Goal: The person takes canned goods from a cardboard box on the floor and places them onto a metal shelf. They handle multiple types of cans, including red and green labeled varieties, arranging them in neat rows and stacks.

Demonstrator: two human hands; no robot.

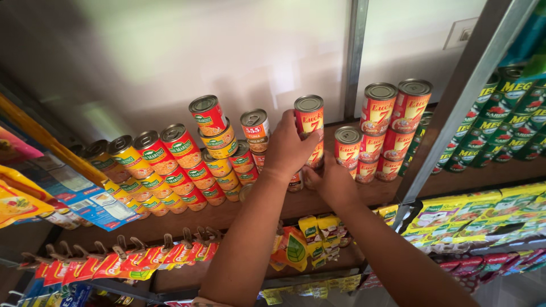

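Two hands meet at one stack on the wooden shelf (392,193): the left hand (287,149) is wrapped around the upright red top can (310,116), its long axis vertical, while the right hand (333,182) cups the cans just beneath it, fingers closed.

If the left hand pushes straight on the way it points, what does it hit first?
The left hand already grips the top red can; behind it only the pale back wall shows, though depth is unclear.

Red can (310,122) w/ silver lid, upright atop stacked column on shelf.
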